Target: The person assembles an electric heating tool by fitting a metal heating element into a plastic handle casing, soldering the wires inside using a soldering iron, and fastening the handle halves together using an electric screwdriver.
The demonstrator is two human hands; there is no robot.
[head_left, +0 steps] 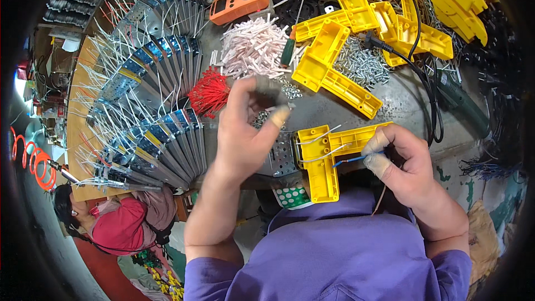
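Observation:
A T-shaped yellow plastic housing point(324, 180) lies at the bench's near edge, in front of my body. White wires run across it, and a perforated metal plate point(282, 156) sits against its left side. My right hand point(402, 159) is closed at the housing's right arm, thumb and forefinger pinching a blue wire point(349, 160) whose end points left over the housing. A brown wire point(379, 200) hangs below that hand. My left hand point(248, 125) is raised left of the housing, fingers curled and thumb apart, with nothing visible in it. Both hands have covered fingertips.
Fanned metal plates with wires point(150, 134) fill the left. Beyond my hands lie red wires point(210, 92), white sleeves point(253, 44), a screwdriver point(288, 50), screws point(362, 61) and yellow housings point(320, 56). An orange meter point(239, 3) stands behind; a corded green tool point(461, 103) lies right. Another person point(120, 220) sits left.

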